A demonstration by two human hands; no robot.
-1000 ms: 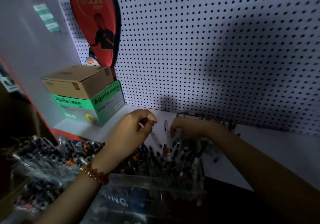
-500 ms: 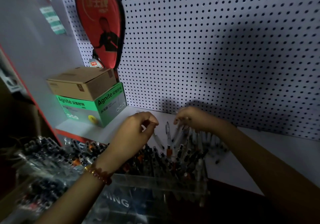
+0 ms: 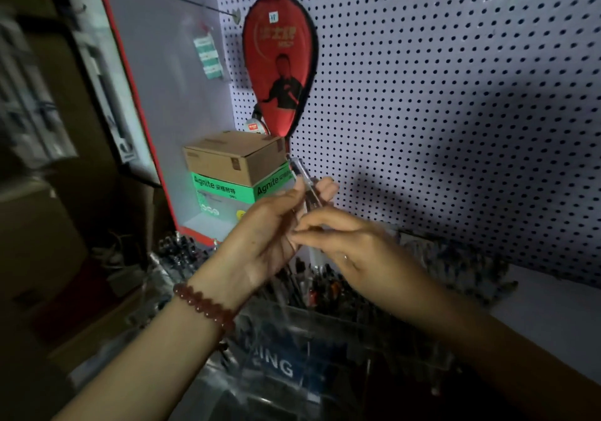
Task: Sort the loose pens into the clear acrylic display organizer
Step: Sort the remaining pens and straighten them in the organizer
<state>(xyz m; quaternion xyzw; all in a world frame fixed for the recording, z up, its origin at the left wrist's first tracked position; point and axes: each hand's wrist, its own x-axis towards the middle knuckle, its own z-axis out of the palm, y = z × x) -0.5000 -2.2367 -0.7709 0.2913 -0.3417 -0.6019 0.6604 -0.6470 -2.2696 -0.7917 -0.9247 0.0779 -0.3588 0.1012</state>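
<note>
My left hand, with a red bead bracelet on its wrist, is raised above the shelf and shut on a clear-barrelled pen that points up and left. My right hand meets it from the right, fingertips pinched at the lower part of the pen bundle; whether it grips a pen is hard to tell. Below both hands the clear acrylic organizer stands at the shelf's front, with several pens upright in it. A heap of loose pens lies on the white shelf behind it, to the right.
A white pegboard backs the shelf, with a red paddle case hanging on it. A brown carton sits on a green Agnite box at the left. More packed pens lie lower left. Dim cartons fill the far left.
Both hands have lifted from the pen pile up to chest height and come together around a pen. The view has swung left and tilted up.
</note>
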